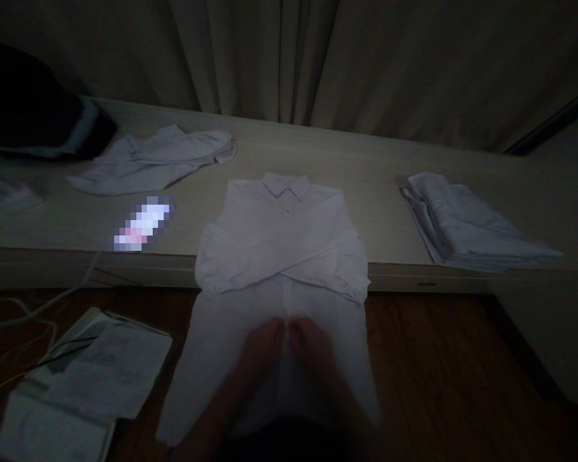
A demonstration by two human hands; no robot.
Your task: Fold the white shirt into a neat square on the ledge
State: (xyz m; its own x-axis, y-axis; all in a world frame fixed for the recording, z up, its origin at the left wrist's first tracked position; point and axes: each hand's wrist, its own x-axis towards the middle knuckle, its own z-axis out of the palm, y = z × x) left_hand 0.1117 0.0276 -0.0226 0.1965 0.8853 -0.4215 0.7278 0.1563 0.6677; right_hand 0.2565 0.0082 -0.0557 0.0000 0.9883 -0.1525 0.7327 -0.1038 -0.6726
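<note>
A white collared shirt (pixel 289 231) lies front up, its collar toward the curtain and its sleeves crossed over the chest. The upper part rests on the desk, while the lower part extends past the front edge toward me. My left hand (pixel 264 340) and my right hand (pixel 311 340) meet at the front placket below the sleeves. Both are closed, fingertips pinched together on the shirt's fabric. Dim light and blur hide the fingertips' details, and I cannot make out a button between them.
Folded white cloth (pixel 467 221) is stacked at the desk's right. A crumpled white garment (pixel 158 160) lies back left, near a dark bag-like item (pixel 33 109). A blurred-out lit phone-like object (pixel 144 223) sits left of the shirt. Papers (pixel 110 366) and cables (pixel 33 314) are lower left.
</note>
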